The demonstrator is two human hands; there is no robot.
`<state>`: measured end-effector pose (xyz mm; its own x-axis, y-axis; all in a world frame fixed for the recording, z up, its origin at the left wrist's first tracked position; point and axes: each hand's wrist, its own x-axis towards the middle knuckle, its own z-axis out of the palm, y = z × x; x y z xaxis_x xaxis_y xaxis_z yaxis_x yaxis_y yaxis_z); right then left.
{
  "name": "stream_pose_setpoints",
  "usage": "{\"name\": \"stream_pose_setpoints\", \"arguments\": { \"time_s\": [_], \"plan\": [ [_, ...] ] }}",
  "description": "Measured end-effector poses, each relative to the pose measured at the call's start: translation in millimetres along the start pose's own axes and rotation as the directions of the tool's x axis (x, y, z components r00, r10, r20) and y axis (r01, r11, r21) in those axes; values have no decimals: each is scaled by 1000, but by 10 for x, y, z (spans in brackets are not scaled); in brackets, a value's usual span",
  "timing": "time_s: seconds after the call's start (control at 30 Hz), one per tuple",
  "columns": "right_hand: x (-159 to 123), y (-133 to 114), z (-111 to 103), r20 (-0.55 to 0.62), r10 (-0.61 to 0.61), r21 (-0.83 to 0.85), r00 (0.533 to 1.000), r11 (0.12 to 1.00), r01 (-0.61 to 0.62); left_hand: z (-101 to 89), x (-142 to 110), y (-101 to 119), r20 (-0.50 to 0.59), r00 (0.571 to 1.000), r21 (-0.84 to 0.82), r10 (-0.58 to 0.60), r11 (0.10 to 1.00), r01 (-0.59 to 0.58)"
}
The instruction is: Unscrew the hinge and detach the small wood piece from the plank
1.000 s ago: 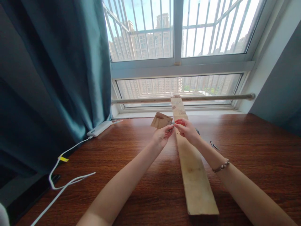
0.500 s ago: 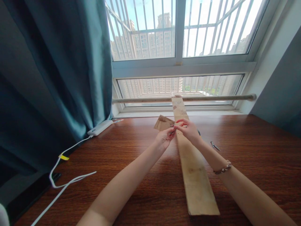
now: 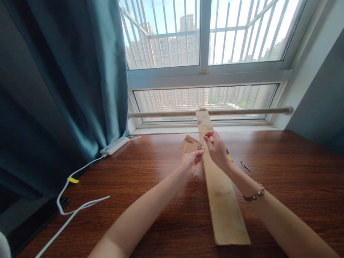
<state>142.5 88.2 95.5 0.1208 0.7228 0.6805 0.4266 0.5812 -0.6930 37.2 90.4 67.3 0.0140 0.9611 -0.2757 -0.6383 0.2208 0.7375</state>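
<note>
My left hand (image 3: 191, 160) is closed around the near edge of a small flat brown piece (image 3: 190, 144), maybe wood or card. Small dark metallic bits show by its fingertips, too small to name. Just to the right, my right hand (image 3: 216, 146) pinches a small thin, screw-like thing (image 3: 203, 140), with a slight gap from the left fingers. Both hands are over a long wooden board (image 3: 221, 193), which runs from the near table area to the window rail. Partly hidden behind my right wrist is a yellow and black tool (image 3: 229, 155).
Two screws (image 3: 245, 166) lie on the brown wooden table (image 3: 161, 208), right of the board. A white power strip (image 3: 115, 146) and white cable (image 3: 80, 207) are at left beside a blue curtain (image 3: 104, 71). A rail (image 3: 166, 114) crosses before the window.
My right hand has drawn slightly away from the left with the thin thing. My left hand and the brown piece have shifted a little nearer and right. More of the yellow tool shows.
</note>
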Motion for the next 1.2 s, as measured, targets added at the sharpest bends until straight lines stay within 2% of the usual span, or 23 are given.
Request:
{"name": "stream_pose_setpoints", "arguments": {
  "time_s": [0.03, 0.1, 0.17, 0.2, 0.27, 0.37, 0.43, 0.53, 0.6, 0.67, 0.77, 0.93, 1.07, 1.2],
  "plan": [
    [43, -33, -34, -27, 113, 140, 993, 984, -108, -7, 8, 1, 0, 1000, 2, -7, 1000, 7],
    [135, -89, -141, 36, 334, 428, 942, 847, -317, -23, 27, 27, 5, 1000, 7, -7, 1000, 7],
    [211, -96, -289, 169, 443, 599, 880, 663, -449, -51, 45, 72, 7, 1000, 34, 7, 999, -7],
    [234, -70, -373, 218, 469, 631, 856, 601, -490, -73, 52, 98, -2, 1000, 58, 19, 998, -19],
    [241, 52, -551, 239, 525, 615, 817, 569, -546, -150, 65, 155, -45, 998, 112, 54, 992, -49],
    [139, 364, -834, 165, 630, 403, 759, 659, -635, -381, 81, 261, -110, 989, 174, 97, 982, -77],
    [13, 591, -1031, 142, 668, 291, 730, 677, -676, -624, 92, 351, -134, 985, 201, 108, 976, -79],
    [-191, 869, -1300, 93, 713, 102, 695, 687, -719, -1065, 110, 506, -196, 963, 249, 185, 959, -133],
    [-288, 1008, -1418, 56, 728, -66, 684, 686, -725, -1349, 118, 609, -233, 953, 313, 193, 943, -115],
    [-338, 1123, -1463, 19, 721, -244, 693, 676, -696, -1576, 114, 698, -293, 933, 374, 208, 923, -88],
    [-359, 1267, -1417, -13, 683, -481, 731, 636, -603, -1773, 75, 799, -384, 901, 441, 202, 897, -13],
    [-430, 1407, -1297, 36, 648, -708, 761, 554, -438, -1810, -21, 883, -449, 865, 557, 224, 827, 75],
    [-504, 1422, -1281, 77, 642, -796, 763, 500, -341, -1789, -64, 932, -436, 885, 654, 163, 733, 187],
    [-519, 1395, -1267, 106, 636, -848, 765, 459, -264, -1869, -52, 1013, -435, 899, 743, 59, 588, 321]
  ]
}}
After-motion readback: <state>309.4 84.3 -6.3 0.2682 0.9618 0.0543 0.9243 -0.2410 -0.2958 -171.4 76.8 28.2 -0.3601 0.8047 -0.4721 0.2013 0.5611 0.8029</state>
